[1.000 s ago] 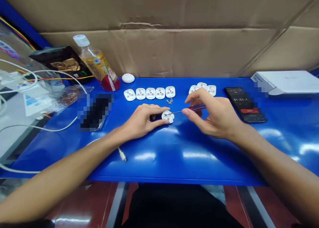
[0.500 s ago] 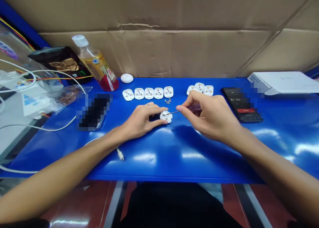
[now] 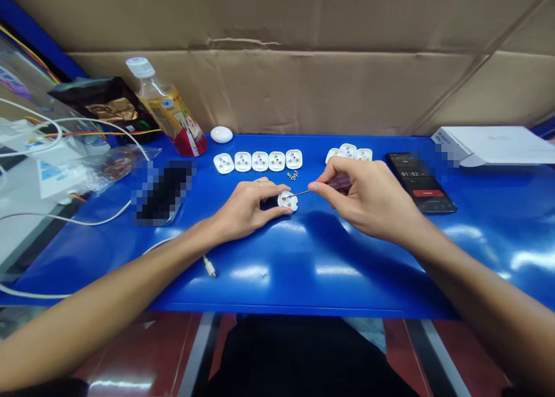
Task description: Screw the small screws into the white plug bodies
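Pinching one small white part [image 3: 293,202] between thumb and fingers, our left hand [image 3: 251,211] holds it just above or on the blue table [image 3: 281,281], which of the two we cannot tell; our right hand [image 3: 368,197], fingers closed round one screwdriver [image 3: 340,182], its tip at the part's metal fittings; beyond, five white pieces [image 3: 260,168] in a row, loose screws [image 3: 292,175] just before them; three further white pieces [image 3: 348,149], partly behind our right hand; one phone [image 3: 427,193] showing a timer, to the right; one bottle [image 3: 176,119], far left.
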`<state>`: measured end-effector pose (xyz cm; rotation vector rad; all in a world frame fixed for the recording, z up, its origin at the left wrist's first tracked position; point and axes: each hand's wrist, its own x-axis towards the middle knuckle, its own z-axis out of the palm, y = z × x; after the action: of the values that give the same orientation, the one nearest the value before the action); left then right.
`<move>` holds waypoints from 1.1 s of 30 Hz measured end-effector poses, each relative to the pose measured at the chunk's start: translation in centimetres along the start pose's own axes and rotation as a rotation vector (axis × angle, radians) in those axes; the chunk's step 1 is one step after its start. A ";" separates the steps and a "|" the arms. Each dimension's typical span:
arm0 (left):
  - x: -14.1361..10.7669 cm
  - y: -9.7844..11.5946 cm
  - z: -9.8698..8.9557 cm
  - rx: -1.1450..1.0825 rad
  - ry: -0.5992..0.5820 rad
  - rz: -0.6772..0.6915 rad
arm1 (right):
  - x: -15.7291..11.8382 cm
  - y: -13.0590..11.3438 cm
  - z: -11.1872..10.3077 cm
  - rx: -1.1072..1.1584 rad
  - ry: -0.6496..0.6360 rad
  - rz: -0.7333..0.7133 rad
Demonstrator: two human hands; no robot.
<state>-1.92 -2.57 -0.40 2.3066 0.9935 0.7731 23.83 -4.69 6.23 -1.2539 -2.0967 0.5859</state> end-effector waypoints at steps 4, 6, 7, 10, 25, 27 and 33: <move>0.1 -0.1 0.0 0.009 -0.001 0.013 | 0.3 -0.3 0.5 -0.071 0.029 0.084; 0.2 -0.2 0.0 0.013 -0.003 0.021 | 0.2 -0.2 0.5 -0.072 0.036 0.052; 0.2 -0.1 -0.1 0.015 -0.005 0.025 | 0.1 -0.1 0.4 -0.062 0.036 0.005; 0.3 0.0 -0.2 0.025 -0.023 0.029 | 0.0 0.4 -0.1 -0.055 0.002 -0.185; 0.2 0.5 0.3 0.143 -0.011 -0.001 | -0.2 -0.9 0.8 0.181 -0.003 0.148; 0.3 0.7 0.3 0.156 -0.024 -0.011 | -0.1 -0.9 1.0 0.193 0.025 0.176; 0.5 0.6 -0.4 0.190 -0.058 -0.002 | 0.1 0.8 1.3 0.041 0.218 0.056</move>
<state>-1.63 -2.41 0.41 2.4732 1.0833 0.6307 23.41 -4.32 4.83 -1.2956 -1.8664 0.4902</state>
